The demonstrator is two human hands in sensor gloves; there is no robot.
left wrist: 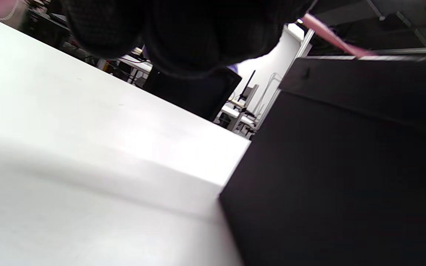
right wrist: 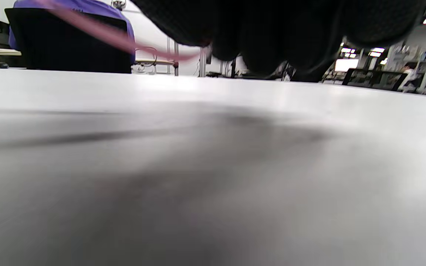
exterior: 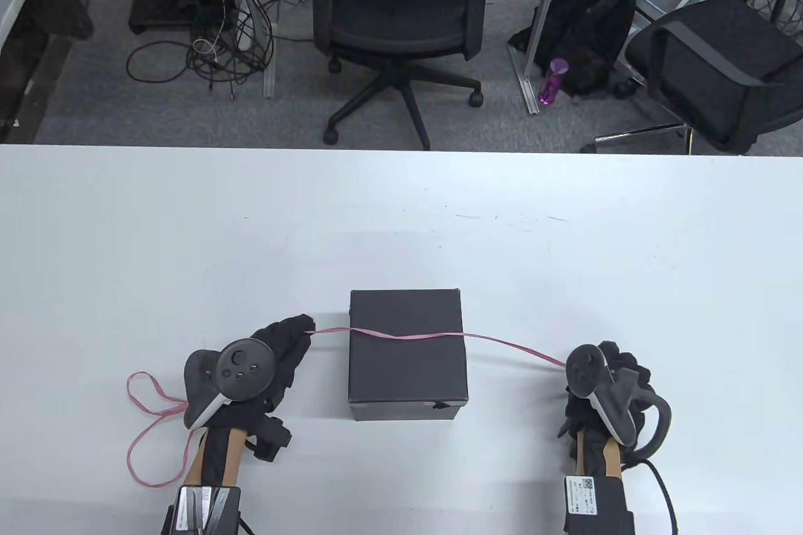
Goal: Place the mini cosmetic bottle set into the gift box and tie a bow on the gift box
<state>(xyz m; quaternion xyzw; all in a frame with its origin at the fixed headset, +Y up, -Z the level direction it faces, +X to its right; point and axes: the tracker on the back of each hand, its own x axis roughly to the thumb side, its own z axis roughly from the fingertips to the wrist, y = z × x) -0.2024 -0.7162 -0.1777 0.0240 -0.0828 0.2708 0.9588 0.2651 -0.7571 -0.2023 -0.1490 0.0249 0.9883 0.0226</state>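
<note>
- A closed black box [exterior: 406, 354] sits on the white table [exterior: 401, 215], near the front edge, between two gloved hands.
- A thin pink ribbon [exterior: 408, 334] runs across the lid, twisting once near the middle.
- The left hand [exterior: 276, 350] pinches the ribbon at its fingertips just left of the box; slack loops trail on the table behind that wrist.
- The right hand [exterior: 611, 387], well right of the box, holds the other end; its fingers hide under the tracker, so the exact grip cannot be told.
- The bottle set is not in sight, presumably inside the box.
- The ribbon looks light, limp and slippery: likely best pinched firmly close to the box and kept taut.
- The box looks stiff but light and may slide if one side is pulled harder.
</note>
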